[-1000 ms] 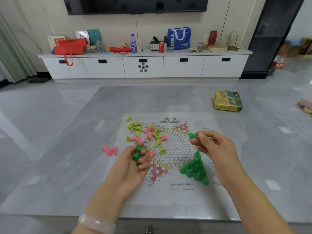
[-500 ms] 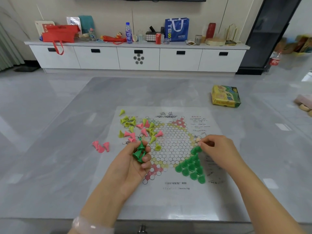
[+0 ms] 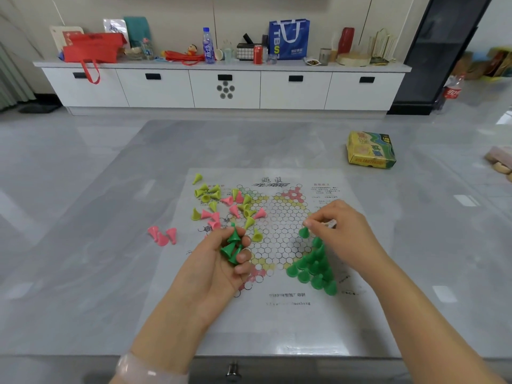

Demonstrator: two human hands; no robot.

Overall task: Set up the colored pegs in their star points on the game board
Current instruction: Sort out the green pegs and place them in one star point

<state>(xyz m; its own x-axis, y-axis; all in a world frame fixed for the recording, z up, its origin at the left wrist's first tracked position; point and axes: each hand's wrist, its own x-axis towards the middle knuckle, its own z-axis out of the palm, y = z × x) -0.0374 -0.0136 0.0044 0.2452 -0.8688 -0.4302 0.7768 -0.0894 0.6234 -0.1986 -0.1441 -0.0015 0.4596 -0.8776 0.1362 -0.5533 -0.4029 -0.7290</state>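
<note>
A paper game board (image 3: 277,314) printed with a hexagon star lies flat on the grey table. My left hand (image 3: 219,270) hovers over its left side, closed around a few dark green cone pegs (image 3: 232,246). My right hand (image 3: 340,231) pinches one green peg (image 3: 304,232) at the tip of the lower right star point. Below it stands a triangle of several green pegs (image 3: 314,268). Loose yellow pegs (image 3: 206,192) and pink pegs (image 3: 235,210) lie scattered over the board's upper left. Three pink pegs (image 3: 163,235) lie off the board to the left.
A yellow-green game box (image 3: 370,149) sits on the table at the far right. The table's front edge (image 3: 249,358) runs close below my wrists. A white cabinet (image 3: 225,85) with bags and bottles stands against the back wall.
My right hand came down from mid-air with one green peg to the tip of the green triangle. My left hand stayed closed on its pegs.
</note>
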